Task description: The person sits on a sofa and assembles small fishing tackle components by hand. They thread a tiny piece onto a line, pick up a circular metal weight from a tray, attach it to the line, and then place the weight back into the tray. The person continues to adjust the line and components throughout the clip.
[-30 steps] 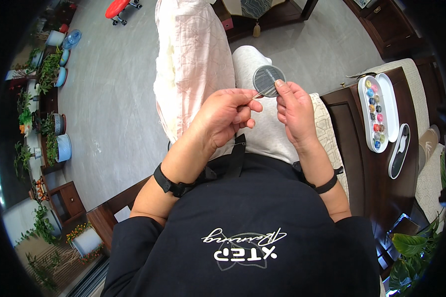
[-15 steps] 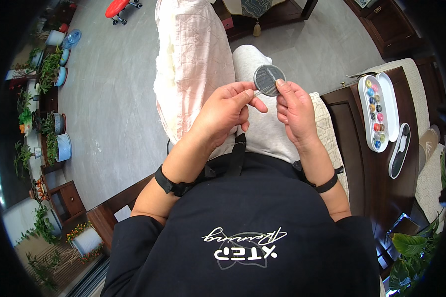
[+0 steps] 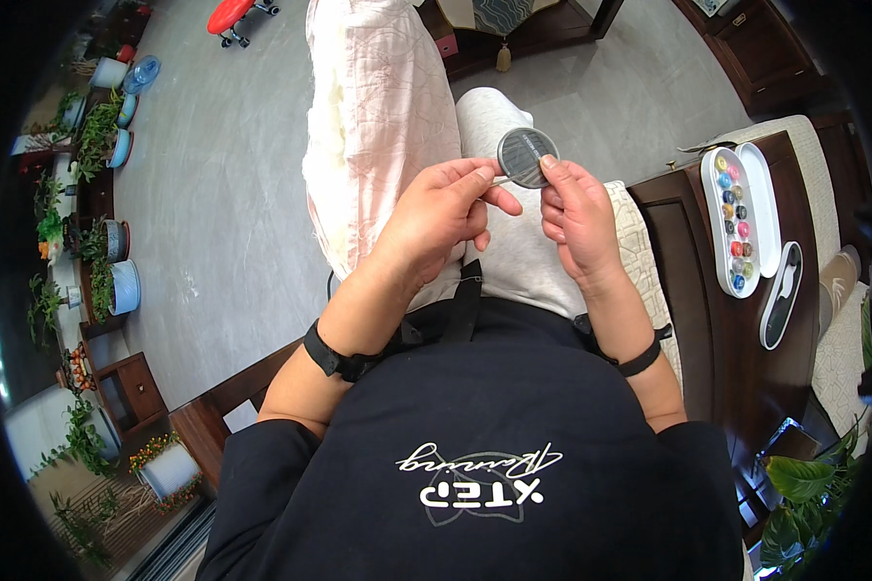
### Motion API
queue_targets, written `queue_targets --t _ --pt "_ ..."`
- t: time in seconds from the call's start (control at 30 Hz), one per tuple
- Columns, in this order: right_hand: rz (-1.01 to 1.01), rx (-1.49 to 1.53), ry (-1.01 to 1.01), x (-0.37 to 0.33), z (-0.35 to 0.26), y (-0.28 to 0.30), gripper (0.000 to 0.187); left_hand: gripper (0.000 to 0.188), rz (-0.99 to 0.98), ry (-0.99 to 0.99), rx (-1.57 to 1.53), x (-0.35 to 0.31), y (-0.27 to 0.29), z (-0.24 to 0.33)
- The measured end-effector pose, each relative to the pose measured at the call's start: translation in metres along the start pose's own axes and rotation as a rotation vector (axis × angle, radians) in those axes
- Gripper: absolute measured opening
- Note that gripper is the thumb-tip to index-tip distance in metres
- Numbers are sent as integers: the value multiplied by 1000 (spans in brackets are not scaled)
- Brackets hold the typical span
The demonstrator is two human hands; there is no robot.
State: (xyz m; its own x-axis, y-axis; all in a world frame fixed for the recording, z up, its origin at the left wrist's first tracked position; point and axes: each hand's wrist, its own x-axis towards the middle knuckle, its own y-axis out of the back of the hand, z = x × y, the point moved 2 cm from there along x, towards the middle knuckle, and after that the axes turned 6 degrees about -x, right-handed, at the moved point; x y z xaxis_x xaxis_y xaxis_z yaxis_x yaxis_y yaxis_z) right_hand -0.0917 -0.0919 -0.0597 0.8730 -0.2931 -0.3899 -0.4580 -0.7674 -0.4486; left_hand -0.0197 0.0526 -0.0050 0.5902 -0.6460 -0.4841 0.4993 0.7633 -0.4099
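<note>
My right hand pinches the edge of a small round dark-grey case between thumb and fingers, above my lap. Thin streaks run across the case's face. Close against its left side, my left hand is closed in a pinch, thumb on index finger. A thin, pale sliver shows between those fingertips and the case; it is too small to name. Over my left leg lies pale pink cloth, with a frayed, whitish edge on its left. Light grey trousers cover my right leg.
At the right, on a dark wooden surface, an open white sewing box holds several coloured thread spools. A smaller black-and-white oblong case lies beside it. Potted plants line the left; a red wheeled stool stands farther off.
My left hand has shifted very slightly, and the pale sliver at its fingertips shows a little more. The round case has barely moved in my right hand.
</note>
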Motion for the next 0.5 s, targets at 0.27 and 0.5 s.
queue_targets --t 0.27,0.5 --pt "-32 18 -11 2 3 0 19 23 24 75 -101 3 1 0" --pt "-21 13 -12 1 3 0 19 22 39 96 -96 6 4 -3"
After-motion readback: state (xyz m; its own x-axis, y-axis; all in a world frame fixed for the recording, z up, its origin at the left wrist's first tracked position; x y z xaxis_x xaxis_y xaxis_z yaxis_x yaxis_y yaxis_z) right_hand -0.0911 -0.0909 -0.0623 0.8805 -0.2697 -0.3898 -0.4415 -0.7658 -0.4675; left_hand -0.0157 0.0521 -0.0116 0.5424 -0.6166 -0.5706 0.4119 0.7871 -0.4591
